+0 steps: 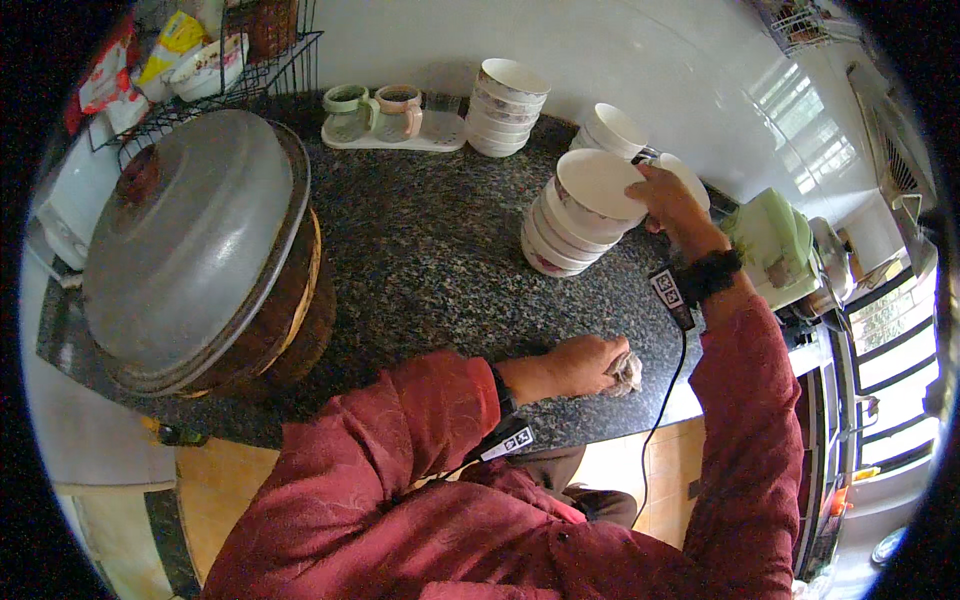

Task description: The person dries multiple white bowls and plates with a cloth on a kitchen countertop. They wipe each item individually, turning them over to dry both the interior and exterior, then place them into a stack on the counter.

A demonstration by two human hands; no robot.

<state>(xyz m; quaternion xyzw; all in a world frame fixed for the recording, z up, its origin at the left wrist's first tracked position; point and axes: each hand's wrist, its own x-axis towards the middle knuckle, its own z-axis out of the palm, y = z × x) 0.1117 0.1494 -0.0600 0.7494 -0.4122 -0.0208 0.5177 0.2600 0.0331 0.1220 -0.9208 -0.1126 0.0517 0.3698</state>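
Note:
My left hand is closed around a crumpled, pale cloth and rests with it on the speckled granite countertop, close to the front edge. Farther back on the right, my right hand grips the rim of the top white bowl. That bowl sits on a stack of white bowls with floral patterns. Another white bowl is partly hidden behind my right hand. More stacked white bowls stand behind, by the wall.
A large pot with a domed metal lid takes up the left side. Along the wall stand two handled glass cups on a white tray and a tall bowl stack. A green container stands at right. A black cable hangs from my right wrist.

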